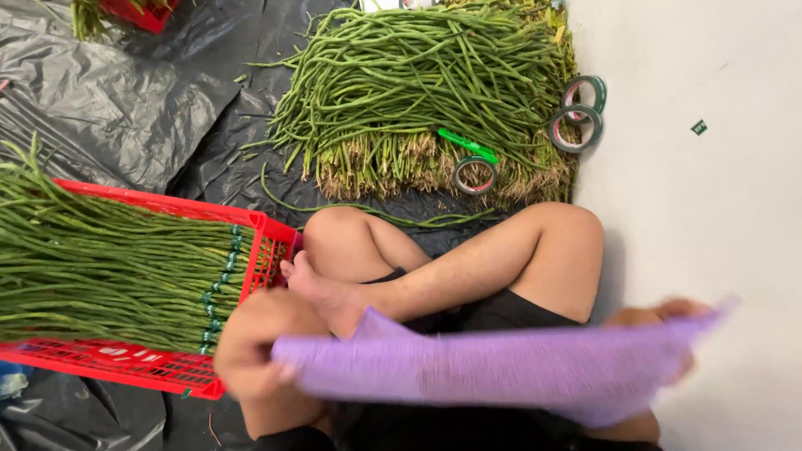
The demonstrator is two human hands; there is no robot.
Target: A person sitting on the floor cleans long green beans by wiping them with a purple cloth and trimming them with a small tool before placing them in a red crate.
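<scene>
Both of my hands hold a long purple mesh bag [501, 367] stretched sideways across my crossed legs. My left hand [246, 347] grips its left end, beside the red crate [125, 363]. My right hand [668, 321] grips the right end, mostly hidden behind the blurred purple mesh. In the crate lie bundles of long green beans [100, 267], tied with green tape at the ends. A big loose pile of long beans [418, 100] lies on black plastic sheet ahead of my knees.
Three rolls of green tape [474, 175] [575, 127] [585, 90] and a green tape cutter [468, 146] rest on the bean pile. Black plastic sheet [125, 100] covers the floor at left. A white floor [710, 209] lies at right. Another red crate [138, 12] shows at top left.
</scene>
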